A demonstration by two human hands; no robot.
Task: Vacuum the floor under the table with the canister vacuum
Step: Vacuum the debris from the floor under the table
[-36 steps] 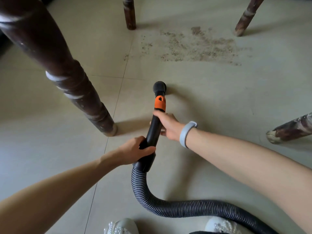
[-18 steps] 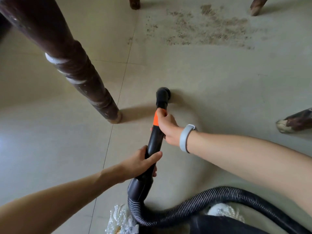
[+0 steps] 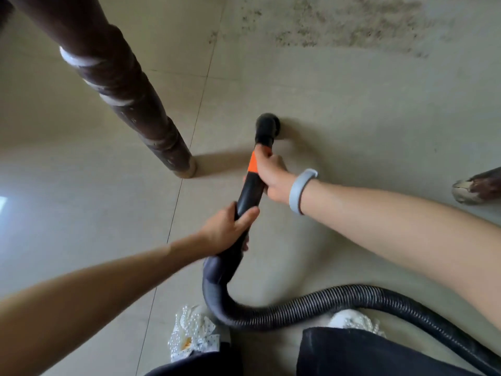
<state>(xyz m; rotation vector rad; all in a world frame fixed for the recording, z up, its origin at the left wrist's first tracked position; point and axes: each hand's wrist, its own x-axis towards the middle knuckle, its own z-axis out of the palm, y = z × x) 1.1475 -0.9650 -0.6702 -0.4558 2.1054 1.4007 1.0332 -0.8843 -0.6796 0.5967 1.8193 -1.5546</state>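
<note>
Left hand (image 3: 227, 229) wrapped around the lower black part of the vacuum wand (image 3: 250, 189), just above the hose cuff; right hand (image 3: 272, 173) gripping higher up, fingers curled over the orange band (image 3: 252, 163), grey wristband (image 3: 301, 190) on the wrist. Nozzle (image 3: 267, 128) down on the tiled floor (image 3: 352, 109), short of the dirt patch (image 3: 352, 25), which now sits higher in view than half a second ago, its far edge cut off. Dark table leg (image 3: 130, 96) standing left of the nozzle, closer to the lower edge than before. Ribbed hose (image 3: 339, 299) looping low across pearl-trimmed shoes (image 3: 189, 332), more of both showing now.
</note>
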